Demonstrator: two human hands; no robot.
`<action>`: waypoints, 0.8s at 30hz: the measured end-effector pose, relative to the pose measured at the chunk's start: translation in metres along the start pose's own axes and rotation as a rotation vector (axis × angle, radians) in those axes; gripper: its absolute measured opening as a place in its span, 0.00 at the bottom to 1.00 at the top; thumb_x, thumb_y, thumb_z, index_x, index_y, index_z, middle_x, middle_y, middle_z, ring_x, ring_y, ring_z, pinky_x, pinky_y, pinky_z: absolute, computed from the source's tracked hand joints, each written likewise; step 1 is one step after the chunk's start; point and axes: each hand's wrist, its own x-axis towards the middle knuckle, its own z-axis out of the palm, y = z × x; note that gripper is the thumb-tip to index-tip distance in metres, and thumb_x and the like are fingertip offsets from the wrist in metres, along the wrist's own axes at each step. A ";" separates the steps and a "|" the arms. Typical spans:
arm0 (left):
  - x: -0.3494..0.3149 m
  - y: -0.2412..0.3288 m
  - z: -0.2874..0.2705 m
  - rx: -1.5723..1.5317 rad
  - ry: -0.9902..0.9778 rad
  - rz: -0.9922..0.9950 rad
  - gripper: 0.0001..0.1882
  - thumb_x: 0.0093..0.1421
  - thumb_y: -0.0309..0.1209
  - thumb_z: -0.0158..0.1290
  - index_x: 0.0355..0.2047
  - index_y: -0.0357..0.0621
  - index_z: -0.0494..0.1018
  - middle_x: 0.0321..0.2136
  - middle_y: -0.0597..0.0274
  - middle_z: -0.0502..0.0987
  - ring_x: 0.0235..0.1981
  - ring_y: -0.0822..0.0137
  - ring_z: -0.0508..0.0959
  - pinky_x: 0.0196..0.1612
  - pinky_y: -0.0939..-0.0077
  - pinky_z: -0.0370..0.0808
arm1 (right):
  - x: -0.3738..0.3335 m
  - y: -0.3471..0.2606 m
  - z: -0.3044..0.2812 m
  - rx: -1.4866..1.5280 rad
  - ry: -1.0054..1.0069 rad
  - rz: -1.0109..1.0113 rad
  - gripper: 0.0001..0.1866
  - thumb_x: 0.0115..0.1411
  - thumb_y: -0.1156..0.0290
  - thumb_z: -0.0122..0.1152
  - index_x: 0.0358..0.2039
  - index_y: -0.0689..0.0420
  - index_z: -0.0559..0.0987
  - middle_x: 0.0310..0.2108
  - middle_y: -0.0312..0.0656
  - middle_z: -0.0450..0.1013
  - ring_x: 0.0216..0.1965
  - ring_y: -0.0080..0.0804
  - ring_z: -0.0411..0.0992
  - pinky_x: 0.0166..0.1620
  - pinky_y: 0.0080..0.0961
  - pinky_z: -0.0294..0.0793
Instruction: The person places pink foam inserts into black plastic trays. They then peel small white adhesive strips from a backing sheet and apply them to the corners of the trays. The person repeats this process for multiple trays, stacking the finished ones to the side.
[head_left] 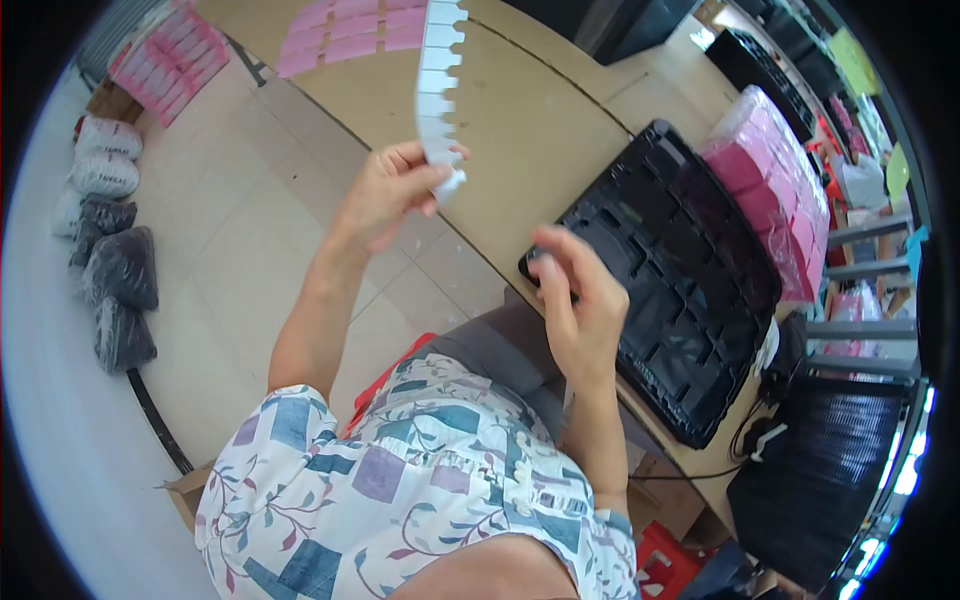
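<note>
My left hand (pixel 400 190) pinches the lower end of a long white strip (pixel 437 80) between thumb and fingers. One edge of the strip is notched, and it stands up over the tan table (pixel 520 120). My right hand (pixel 585 305) is raised at the table's near edge, by the left corner of a large black moulded plastic tray (pixel 670 270). Its thumb and forefinger come close together; anything small between their tips is too blurred to make out. Ribs and recesses cover the tray, which lies on the table.
Pink sheets (pixel 350 35) lie at the table's far left. Plastic-wrapped pink blocks (pixel 770 190) stand beyond the tray, and a black ribbed stack (pixel 815 480) sits at right. White bags (pixel 105 170) and dark bags (pixel 125 270) line the left wall.
</note>
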 end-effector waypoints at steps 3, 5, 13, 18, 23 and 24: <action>-0.022 -0.001 0.056 -0.151 0.012 0.035 0.12 0.61 0.23 0.56 0.45 0.38 0.75 0.35 0.63 0.79 0.28 0.77 0.77 0.23 0.85 0.72 | 0.019 0.001 0.010 0.191 -0.007 0.086 0.09 0.59 0.75 0.61 0.40 0.64 0.80 0.30 0.41 0.79 0.26 0.21 0.73 0.30 0.19 0.72; -0.027 -0.003 0.071 -0.172 -0.031 0.036 0.10 0.61 0.23 0.56 0.44 0.36 0.75 0.34 0.63 0.78 0.29 0.75 0.77 0.25 0.83 0.76 | 0.020 0.005 0.006 0.199 -0.058 0.109 0.08 0.59 0.74 0.63 0.38 0.63 0.81 0.28 0.39 0.78 0.25 0.19 0.72 0.29 0.18 0.71; -0.012 -0.006 0.093 -0.134 -0.175 -0.035 0.08 0.61 0.25 0.54 0.39 0.35 0.75 0.33 0.57 0.78 0.30 0.68 0.80 0.28 0.74 0.82 | 0.017 0.014 -0.017 0.307 -0.056 0.225 0.06 0.58 0.72 0.65 0.32 0.62 0.82 0.23 0.35 0.78 0.26 0.15 0.73 0.29 0.16 0.71; -0.011 -0.008 0.106 -0.131 -0.113 -0.029 0.07 0.61 0.24 0.53 0.39 0.35 0.74 0.32 0.58 0.78 0.27 0.68 0.80 0.27 0.74 0.81 | 0.015 0.011 -0.020 0.239 -0.012 0.214 0.05 0.57 0.74 0.65 0.31 0.62 0.81 0.23 0.36 0.77 0.26 0.20 0.74 0.28 0.18 0.72; -0.008 -0.019 0.116 -0.324 -0.011 -0.107 0.04 0.61 0.26 0.54 0.36 0.40 0.74 0.29 0.63 0.77 0.26 0.75 0.77 0.25 0.81 0.75 | 0.016 0.025 -0.010 -0.576 0.254 -0.597 0.12 0.42 0.78 0.66 0.32 0.61 0.79 0.29 0.38 0.73 0.26 0.32 0.72 0.24 0.22 0.72; -0.009 -0.020 0.117 -0.343 -0.003 -0.100 0.04 0.61 0.27 0.54 0.35 0.41 0.74 0.28 0.64 0.77 0.25 0.75 0.76 0.26 0.82 0.74 | 0.016 0.029 -0.008 -0.688 0.296 -0.774 0.15 0.39 0.78 0.66 0.32 0.60 0.79 0.30 0.39 0.72 0.27 0.34 0.71 0.24 0.23 0.72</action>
